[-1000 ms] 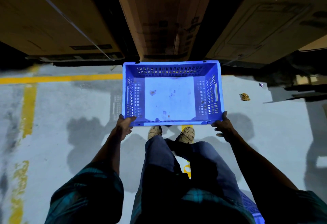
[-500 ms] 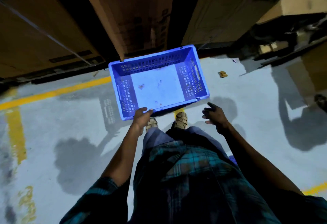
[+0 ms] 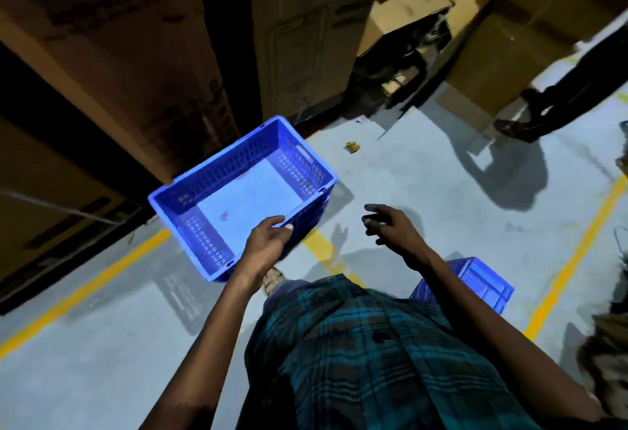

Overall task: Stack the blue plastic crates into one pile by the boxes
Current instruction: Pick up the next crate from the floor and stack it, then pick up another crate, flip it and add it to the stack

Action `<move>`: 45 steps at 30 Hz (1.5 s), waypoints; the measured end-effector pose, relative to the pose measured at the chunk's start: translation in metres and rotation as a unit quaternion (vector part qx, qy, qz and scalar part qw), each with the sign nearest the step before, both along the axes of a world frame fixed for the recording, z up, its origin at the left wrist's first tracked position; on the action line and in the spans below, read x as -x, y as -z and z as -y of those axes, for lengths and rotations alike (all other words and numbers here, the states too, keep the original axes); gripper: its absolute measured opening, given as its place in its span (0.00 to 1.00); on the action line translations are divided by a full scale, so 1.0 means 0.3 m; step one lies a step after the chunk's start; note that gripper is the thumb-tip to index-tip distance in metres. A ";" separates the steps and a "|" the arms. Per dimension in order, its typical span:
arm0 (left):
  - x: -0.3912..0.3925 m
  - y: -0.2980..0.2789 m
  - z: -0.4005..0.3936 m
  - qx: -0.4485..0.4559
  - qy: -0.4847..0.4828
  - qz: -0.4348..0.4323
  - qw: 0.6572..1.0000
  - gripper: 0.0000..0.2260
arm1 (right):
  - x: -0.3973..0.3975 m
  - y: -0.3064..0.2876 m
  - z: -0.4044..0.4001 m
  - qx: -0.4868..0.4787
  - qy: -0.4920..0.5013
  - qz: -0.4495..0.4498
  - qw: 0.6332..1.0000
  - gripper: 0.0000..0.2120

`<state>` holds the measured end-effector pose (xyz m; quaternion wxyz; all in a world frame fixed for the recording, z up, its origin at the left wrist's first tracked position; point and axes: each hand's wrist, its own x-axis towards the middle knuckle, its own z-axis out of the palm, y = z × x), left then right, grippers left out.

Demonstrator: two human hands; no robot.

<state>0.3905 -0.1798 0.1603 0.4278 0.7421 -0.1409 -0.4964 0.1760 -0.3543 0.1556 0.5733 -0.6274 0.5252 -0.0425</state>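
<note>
The step in hand looks like carrying or setting one blue crate (image 3: 243, 196) towards the cardboard boxes (image 3: 136, 65), so that the pile can be built there. The left hand (image 3: 266, 242) has its grip closed over the crate's near long rim, thumb outside, fingers curled inside the wall. The right hand (image 3: 390, 225) is free, fingers loosely spread, hovering apart from the crate and holding nothing.

The crate sits in front of the person, just beside the foot of the boxes; whether its base rests on the floor (image 3: 102, 344) or hangs slightly above cannot be told. It is upright, open side up and empty apart from small specks. Its long axis runs diagonally, from lower left to upper right, roughly along the yellow floor line (image 3: 85, 293), one short end towards the boxes' corner.

A second blue crate (image 3: 475, 283) lies low at the person's right side, partly hidden by the checked shirt (image 3: 373, 344). Another person's legs (image 3: 560, 99) show at far right.

The next move probably calls for settling this crate square, then turning right for the second one and lowering it with rims aligned so they nest
</note>
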 end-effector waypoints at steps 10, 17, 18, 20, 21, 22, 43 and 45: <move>0.418 -0.047 0.100 0.026 0.147 0.043 0.988 0.16 | 0.572 -0.025 -0.264 0.002 0.215 0.053 0.975 0.16; 0.689 -0.086 0.084 0.008 0.330 0.028 0.944 0.17 | 0.803 -0.043 -0.374 0.003 0.367 0.073 0.927 0.15; 0.711 -0.085 0.084 0.008 0.350 0.030 0.936 0.17 | 0.828 -0.043 -0.386 0.002 0.378 0.070 0.923 0.15; 0.745 -0.083 0.106 0.016 0.375 0.040 0.926 0.16 | 0.877 -0.043 -0.402 0.006 0.400 0.072 0.914 0.16; 0.760 -0.081 0.127 0.024 0.383 0.046 0.922 0.15 | 0.902 -0.039 -0.409 0.011 0.413 0.072 0.908 0.16; 0.772 -0.078 0.148 0.033 0.388 0.048 0.920 0.14 | 0.922 -0.034 -0.418 0.015 0.422 0.071 0.904 0.16; 1.262 0.339 0.835 0.001 0.675 0.117 0.728 0.17 | 1.408 0.524 -0.443 -0.185 0.669 -0.094 0.713 0.17; 1.319 0.446 0.846 -0.007 0.678 0.129 0.724 0.16 | 1.455 0.681 -0.451 -0.217 0.648 -0.133 0.718 0.17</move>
